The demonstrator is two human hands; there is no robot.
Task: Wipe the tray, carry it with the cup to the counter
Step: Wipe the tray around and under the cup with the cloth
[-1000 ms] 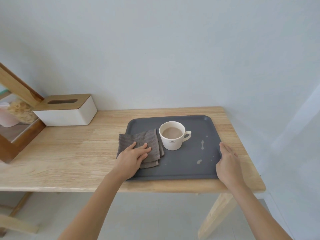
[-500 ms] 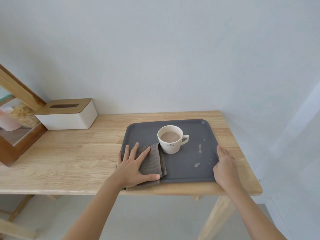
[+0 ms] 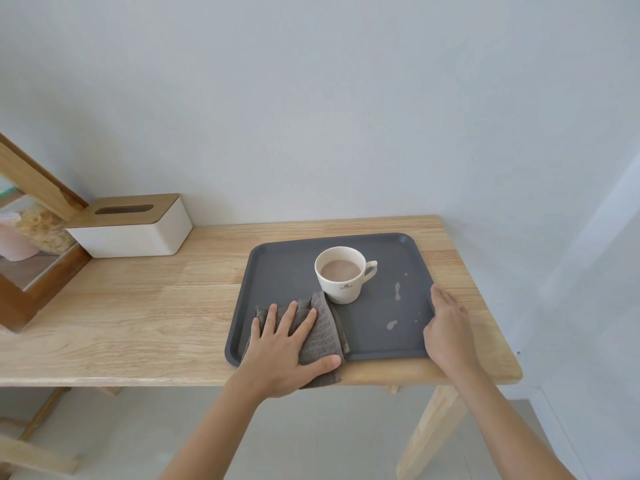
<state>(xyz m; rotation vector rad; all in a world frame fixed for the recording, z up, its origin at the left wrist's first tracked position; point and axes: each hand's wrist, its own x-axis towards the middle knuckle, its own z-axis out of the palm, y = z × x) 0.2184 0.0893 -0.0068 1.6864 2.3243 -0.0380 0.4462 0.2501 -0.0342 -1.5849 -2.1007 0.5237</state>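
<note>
A dark grey tray (image 3: pixel 284 268) lies on the right half of a wooden table (image 3: pixel 145 306). A white cup (image 3: pixel 341 275) of milky brown drink stands upright near the tray's middle. Pale spill marks (image 3: pixel 397 292) dot the tray to the right of the cup. My left hand (image 3: pixel 287 344) presses flat, fingers spread, on a folded grey cloth (image 3: pixel 323 336) at the tray's front left corner; the cloth hangs a little over the front rim. My right hand (image 3: pixel 448 329) rests against the tray's right rim, fingers straight.
A white tissue box (image 3: pixel 133 225) with a wooden lid sits at the back left of the table. A wooden-framed case (image 3: pixel 20 202) with jars inside stands at the far left. The wall runs right behind the table; the table's right edge is close to my right hand.
My left hand has dragged the cloth from the tray's left middle down toward the front left corner. The right hand stays on the right rim. The camera view has shifted slightly.
</note>
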